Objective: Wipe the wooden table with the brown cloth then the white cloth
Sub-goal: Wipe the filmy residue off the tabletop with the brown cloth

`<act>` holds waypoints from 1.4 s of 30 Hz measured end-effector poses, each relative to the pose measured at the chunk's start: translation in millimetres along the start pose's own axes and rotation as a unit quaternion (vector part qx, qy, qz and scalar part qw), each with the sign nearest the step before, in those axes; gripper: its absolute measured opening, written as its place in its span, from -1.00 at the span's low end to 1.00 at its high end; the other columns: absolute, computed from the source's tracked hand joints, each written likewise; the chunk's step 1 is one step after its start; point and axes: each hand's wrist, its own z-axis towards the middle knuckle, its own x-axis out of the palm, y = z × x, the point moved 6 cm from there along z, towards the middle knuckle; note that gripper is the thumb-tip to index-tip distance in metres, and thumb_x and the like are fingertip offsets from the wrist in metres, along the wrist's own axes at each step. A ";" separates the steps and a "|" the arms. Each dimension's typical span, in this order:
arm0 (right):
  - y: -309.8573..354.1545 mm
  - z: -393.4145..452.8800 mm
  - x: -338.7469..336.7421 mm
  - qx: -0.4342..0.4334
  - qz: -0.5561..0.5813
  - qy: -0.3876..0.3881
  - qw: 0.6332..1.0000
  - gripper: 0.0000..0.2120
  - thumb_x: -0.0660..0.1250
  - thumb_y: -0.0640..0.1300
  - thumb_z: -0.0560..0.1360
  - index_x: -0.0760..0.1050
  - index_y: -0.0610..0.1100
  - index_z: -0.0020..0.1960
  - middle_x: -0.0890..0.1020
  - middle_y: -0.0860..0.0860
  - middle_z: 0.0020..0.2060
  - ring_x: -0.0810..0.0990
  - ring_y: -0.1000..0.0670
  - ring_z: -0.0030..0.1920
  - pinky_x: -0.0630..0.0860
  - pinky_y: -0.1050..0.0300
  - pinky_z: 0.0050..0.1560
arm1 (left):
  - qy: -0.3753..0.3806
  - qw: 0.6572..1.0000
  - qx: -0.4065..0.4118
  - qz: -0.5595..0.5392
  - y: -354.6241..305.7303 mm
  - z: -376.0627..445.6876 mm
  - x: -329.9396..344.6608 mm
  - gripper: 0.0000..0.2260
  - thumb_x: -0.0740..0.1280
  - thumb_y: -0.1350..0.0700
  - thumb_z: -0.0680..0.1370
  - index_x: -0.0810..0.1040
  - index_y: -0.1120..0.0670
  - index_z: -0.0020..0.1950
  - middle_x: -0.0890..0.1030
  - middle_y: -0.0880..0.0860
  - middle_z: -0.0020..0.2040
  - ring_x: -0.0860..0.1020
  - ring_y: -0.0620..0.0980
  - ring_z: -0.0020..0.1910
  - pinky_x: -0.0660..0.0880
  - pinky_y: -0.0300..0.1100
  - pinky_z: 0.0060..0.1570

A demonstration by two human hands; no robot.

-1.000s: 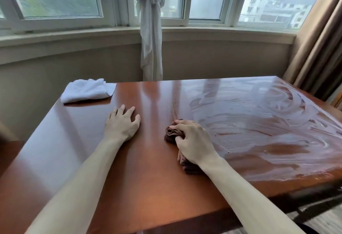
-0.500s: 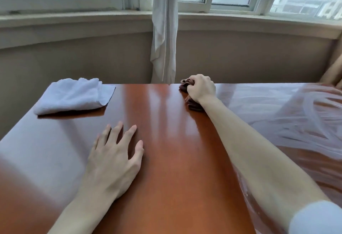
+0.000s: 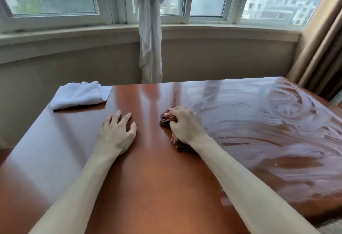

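Observation:
The wooden table (image 3: 148,178) fills the lower view; its right half carries wet swirl marks, its left half looks dry and glossy. My right hand (image 3: 187,124) grips the bunched brown cloth (image 3: 166,120) and presses it on the table near the middle, at the edge of the wet zone. Most of the cloth is hidden under the hand. My left hand (image 3: 116,133) rests flat on the dry wood, fingers spread, holding nothing. The folded white cloth (image 3: 79,94) lies on the far left corner, well apart from both hands.
A knotted white curtain (image 3: 149,30) hangs behind the table's far edge, in front of the window sill (image 3: 222,30). A beige curtain (image 3: 322,44) hangs at the far right corner. Small crumbs dot the wet right half.
My right hand has pulled the brown cloth back from the table's far edge toward the middle. The left hand stays planted on the wood.

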 end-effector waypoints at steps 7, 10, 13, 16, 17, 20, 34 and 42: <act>20.3 -92.0 -24.5 -0.001 0.038 0.013 0.999 -0.66 0.32 -0.13 0.48 0.67 0.11 0.19 0.59 0.24 0.30 0.45 0.11 0.38 0.45 0.03 0.31 | 0.021 1.000 0.002 0.007 -2.7 -5.7 -5.2 -0.47 0.02 -0.19 0.61 0.28 -0.08 0.57 0.25 0.12 0.57 0.20 0.20 0.53 0.11 0.12 0.52; 10.5 -58.1 -17.1 0.009 0.020 0.002 1.000 -0.69 0.30 -0.12 0.46 0.65 0.05 0.16 0.64 0.18 0.23 0.52 0.01 0.28 0.51 0.01 0.19 | 0.010 1.000 0.008 0.004 -3.9 -6.3 -7.6 -0.35 -0.08 -0.24 0.51 0.29 -0.07 0.56 0.28 0.12 0.56 0.21 0.21 0.52 0.14 0.13 0.51; -17.5 6.1 -1.5 0.050 -0.008 -0.014 0.999 -0.75 0.26 -0.11 0.44 0.62 -0.02 0.06 0.67 0.05 0.07 0.58 -0.14 0.13 0.51 0.00 -0.01 | -0.003 1.000 0.012 0.005 -3.4 -6.4 -5.9 -0.32 -0.12 -0.26 0.47 0.30 -0.08 0.55 0.28 0.10 0.55 0.20 0.19 0.53 0.15 0.13 0.51; -45.6 83.1 12.5 0.094 -0.010 -0.027 0.995 -0.81 0.26 -0.14 0.44 0.61 -0.05 -0.03 0.67 -0.04 -0.03 0.59 -0.21 0.04 0.44 0.03 -0.11 | -0.015 1.000 0.008 -0.005 -1.4 -2.9 -3.1 -0.35 -0.11 -0.26 0.50 0.28 -0.13 0.55 0.25 0.05 0.58 0.16 0.13 0.56 0.11 0.08 0.54; -52.4 108.0 17.0 0.099 -0.019 -0.029 0.994 -0.81 0.26 -0.14 0.45 0.62 -0.05 -0.02 0.67 -0.05 -0.02 0.59 -0.22 0.04 0.42 0.03 -0.12 | -0.018 1.000 0.007 -0.007 -0.6 -1.7 -2.5 -0.36 -0.10 -0.26 0.50 0.28 -0.15 0.55 0.25 0.04 0.58 0.15 0.12 0.57 0.10 0.07 0.54; -71.4 181.2 29.0 0.116 -0.041 -0.035 0.992 -0.79 0.27 -0.13 0.46 0.65 -0.03 0.01 0.67 -0.08 0.00 0.59 -0.25 0.06 0.41 0.03 -0.09 | -0.021 1.000 -0.002 -0.002 1.6 3.3 -0.8 -0.34 -0.12 -0.29 0.48 0.26 -0.19 0.56 0.25 0.00 0.58 0.13 0.09 0.57 0.07 0.03 0.55; -33.4 68.5 9.7 0.072 -0.016 -0.012 0.997 -0.87 0.26 -0.15 0.46 0.58 -0.03 -0.12 0.68 0.05 0.06 0.59 -0.17 0.10 0.48 0.02 -0.08 | -0.010 1.000 0.000 -0.010 -1.6 1.3 -2.5 -0.49 0.05 -0.21 0.62 0.21 -0.19 0.59 0.18 -0.01 0.61 0.09 0.09 0.58 0.07 0.06 0.55; 9.7 -110.9 -28.5 0.034 0.002 0.002 0.999 -0.60 0.36 -0.11 0.48 0.63 0.17 0.28 0.55 0.29 0.34 0.39 0.18 0.42 0.36 0.17 0.39 | 0.013 1.000 0.003 -0.012 -2.4 -6.6 -4.6 -0.49 0.05 -0.19 0.63 0.23 -0.15 0.59 0.21 0.04 0.60 0.12 0.14 0.57 0.08 0.10 0.54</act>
